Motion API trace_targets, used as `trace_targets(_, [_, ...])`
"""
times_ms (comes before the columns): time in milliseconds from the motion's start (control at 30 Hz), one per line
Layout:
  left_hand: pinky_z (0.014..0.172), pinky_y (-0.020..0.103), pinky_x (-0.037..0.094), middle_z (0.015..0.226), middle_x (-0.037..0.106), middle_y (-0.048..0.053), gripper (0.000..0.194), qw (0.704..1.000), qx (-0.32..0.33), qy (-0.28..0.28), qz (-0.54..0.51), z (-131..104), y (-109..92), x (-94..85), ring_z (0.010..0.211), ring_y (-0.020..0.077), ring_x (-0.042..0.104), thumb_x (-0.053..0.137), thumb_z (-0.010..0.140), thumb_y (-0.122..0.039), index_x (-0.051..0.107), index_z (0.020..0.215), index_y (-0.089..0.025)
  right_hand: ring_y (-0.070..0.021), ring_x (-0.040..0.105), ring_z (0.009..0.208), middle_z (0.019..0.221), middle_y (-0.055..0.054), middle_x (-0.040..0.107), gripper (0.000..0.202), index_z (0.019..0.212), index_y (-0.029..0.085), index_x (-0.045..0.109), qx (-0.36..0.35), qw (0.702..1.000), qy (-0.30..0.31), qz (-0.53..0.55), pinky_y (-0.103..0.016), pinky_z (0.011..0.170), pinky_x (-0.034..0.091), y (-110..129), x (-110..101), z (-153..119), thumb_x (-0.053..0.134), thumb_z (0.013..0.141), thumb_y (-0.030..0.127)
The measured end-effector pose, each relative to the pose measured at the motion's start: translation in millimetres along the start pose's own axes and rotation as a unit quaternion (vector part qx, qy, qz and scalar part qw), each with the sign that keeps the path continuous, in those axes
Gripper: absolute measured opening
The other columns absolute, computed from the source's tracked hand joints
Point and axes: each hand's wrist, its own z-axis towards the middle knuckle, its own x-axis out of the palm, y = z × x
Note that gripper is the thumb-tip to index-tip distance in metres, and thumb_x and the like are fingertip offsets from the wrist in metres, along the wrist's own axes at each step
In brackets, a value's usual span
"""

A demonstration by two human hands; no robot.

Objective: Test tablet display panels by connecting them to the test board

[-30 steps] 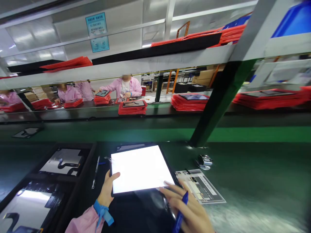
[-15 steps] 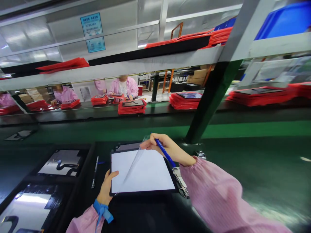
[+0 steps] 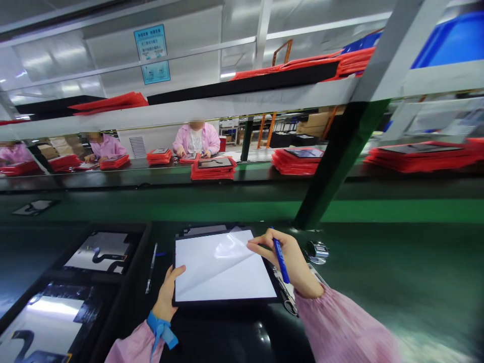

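A flat display panel point(image 3: 242, 283) with a lit white face and black border lies before me, tilted slightly. My left hand point(image 3: 167, 292) grips its left edge, thumb on the face and fingers beneath. Over the white face, a clear protective film point(image 3: 227, 246) is partly lifted, with a diagonal fold and glare on it. My right hand point(image 3: 290, 256) pinches the film near the panel's upper right corner. A blue pen point(image 3: 280, 259) is tucked across that same hand. Another dark panel point(image 3: 206, 230) shows just behind the lit one.
To the left, a black divided tray point(image 3: 130, 282) holds panels with flex cables. A slim pen point(image 3: 152, 269) lies beside it. Scissors point(image 3: 290, 305) and a metal roll point(image 3: 317, 249) sit right. A dark post point(image 3: 340, 166) rises beyond. Red stacks point(image 3: 214, 170) and co-workers point(image 3: 196, 138) are across the bench.
My right hand has moved right and down, drawing the film's lifted corner toward the panel's right side. The film lies lower over the face. My left hand keeps its hold.
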Motion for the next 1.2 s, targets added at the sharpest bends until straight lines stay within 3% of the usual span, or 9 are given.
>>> trace_targets(133, [0.073,0.034,0.055,0.083,0.073,0.005,0.047,1.000,-0.001,-0.003,-0.001,-3.5,-1.2,3.2,0.078,0.0259,0.071,0.070,0.079,-0.025,0.053,0.121,-0.017,-0.0286,0.068,0.074,0.070,-0.008,0.070,0.060,0.057,0.024,0.032,0.013,0.994,-0.099,0.052,-0.038,0.065,0.053,-26.4,4.7,-17.7,0.084,0.060,0.053])
trace_targets(300, [0.084,0.046,0.053,0.099,0.074,0.014,0.069,0.991,-0.045,0.123,-0.039,-10.0,-5.8,7.1,0.094,0.0343,0.070,0.047,0.084,-0.068,0.057,0.127,-0.015,-0.0281,0.068,0.076,0.077,-0.009,0.072,0.058,0.058,0.023,0.032,-0.002,0.980,-0.198,0.035,-0.038,0.068,0.050,-50.5,11.5,-24.9,0.083,0.063,0.050])
trace_targets(367, [0.088,0.047,0.052,0.100,0.074,0.014,0.068,0.989,-0.033,0.133,-0.054,-9.9,-6.1,8.2,0.095,0.0337,0.070,0.043,0.087,-0.067,0.058,0.126,-0.014,-0.0281,0.067,0.078,0.079,-0.009,0.072,0.057,0.059,0.023,0.033,-0.006,0.972,-0.230,0.038,-0.040,0.072,0.049,-59.9,12.7,-23.9,0.083,0.063,0.050])
trace_targets(467, [0.089,0.043,0.052,0.098,0.075,0.011,0.048,0.990,-0.007,0.128,-0.062,-6.3,-2.8,9.4,0.092,0.0303,0.071,0.048,0.092,-0.048,0.061,0.121,-0.012,-0.0255,0.066,0.077,0.075,-0.006,0.070,0.057,0.062,0.023,0.034,-0.016,0.962,-0.263,0.066,-0.040,0.075,0.049,-71.7,13.4,-22.7,0.083,0.062,0.053])
trace_targets(667, [0.083,0.038,0.054,0.085,0.076,0.008,0.032,0.999,-0.010,0.039,-0.029,0.6,5.7,9.3,0.084,0.0271,0.072,0.058,0.087,-0.027,0.064,0.111,-0.008,-0.0252,0.068,0.082,0.080,-0.008,0.071,0.057,0.064,0.023,0.035,-0.001,0.953,-0.289,0.091,-0.036,0.071,0.052,-76.9,12.8,-27.2,0.081,0.064,0.056])
trace_targets(867, [0.087,0.044,0.054,0.095,0.075,0.010,0.045,0.992,-0.018,0.108,-0.062,-7.2,-0.1,13.7,0.088,0.0299,0.071,0.049,0.093,-0.046,0.062,0.120,-0.012,-0.0270,0.069,0.082,0.080,-0.009,0.072,0.055,0.065,0.023,0.036,-0.003,0.954,-0.294,0.062,-0.036,0.068,0.054,-72.4,12.9,-30.6,0.079,0.066,0.058])
trace_targets(1067, [0.086,0.052,0.053,0.099,0.075,0.012,0.062,0.985,-0.085,0.140,-0.059,-6.4,3.8,7.9,0.095,0.0359,0.070,0.057,0.083,-0.061,0.057,0.129,-0.019,-0.0268,0.068,0.081,0.080,-0.008,0.071,0.056,0.064,0.023,0.037,-0.011,0.953,-0.299,0.055,-0.038,0.072,0.054,-74.5,11.6,-32.0,0.081,0.063,0.057])
trace_targets(1133, [0.087,0.052,0.053,0.099,0.075,0.012,0.065,0.982,-0.101,0.149,-0.059,-6.3,4.6,6.9,0.096,0.0361,0.069,0.057,0.082,-0.062,0.056,0.130,-0.018,-0.0273,0.069,0.080,0.083,-0.008,0.071,0.051,0.070,0.022,0.044,0.005,0.951,-0.292,0.096,-0.039,0.070,0.055,-73.4,10.6,-31.8,0.082,0.062,0.056])
trace_targets(1200, [0.088,0.051,0.052,0.099,0.075,0.013,0.064,0.982,-0.099,0.150,-0.061,-7.3,3.9,7.7,0.097,0.0357,0.069,0.053,0.085,-0.061,0.055,0.131,-0.016,-0.0293,0.069,0.087,0.091,-0.008,0.071,0.045,0.085,0.023,0.054,0.035,0.946,-0.269,0.179,-0.041,0.068,0.057,-70.7,8.3,-30.5,0.076,0.068,0.058])
